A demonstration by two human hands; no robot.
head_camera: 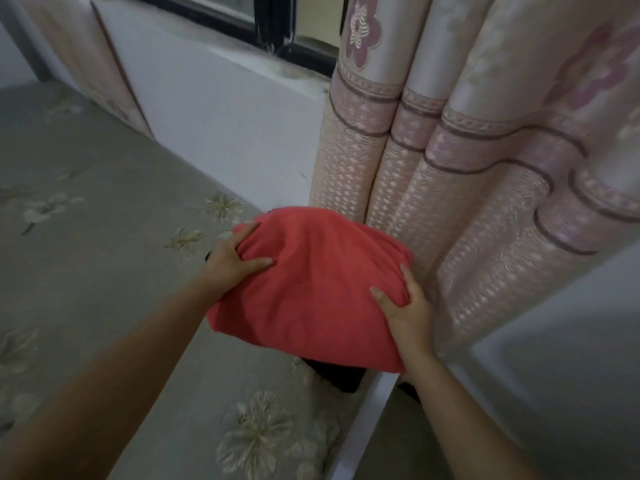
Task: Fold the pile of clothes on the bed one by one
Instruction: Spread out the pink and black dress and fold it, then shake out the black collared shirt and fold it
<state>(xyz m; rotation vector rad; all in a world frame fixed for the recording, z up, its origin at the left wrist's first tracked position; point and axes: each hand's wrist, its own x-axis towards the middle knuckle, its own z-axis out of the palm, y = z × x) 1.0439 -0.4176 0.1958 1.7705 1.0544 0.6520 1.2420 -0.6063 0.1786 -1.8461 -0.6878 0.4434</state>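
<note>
Folded coral-red garment (311, 289) sits at the right edge of the bed (104, 220), on top of something dark (337, 374) that shows beneath its near edge. Likely more folded clothing, cannot tell what. The patterned pink curtain (467, 202) hangs just beside it on the right.

Left hand (230, 261) grips the garment's far-left corner: thumb laid on top, fingers (242, 237) curled over the bunched edge. Right hand (407, 303) holds the right side, thumb on top, fingers curled round the edge against the curtain.

Judgement: a finished fold being set on, or squared up over, a stack.

Risks from here:
- Stack stands right at the bed's edge, with a gap to the right beside the pale ledge (360, 427). A push rightward could tip it off.
- The grip bunches cloth at both corners, so letting go without smoothing could leave creases or open the fold.
- Right fingers could snag the curtain and drag it across the pile.
- Uneven pressure could shift the dark layer below.
</note>
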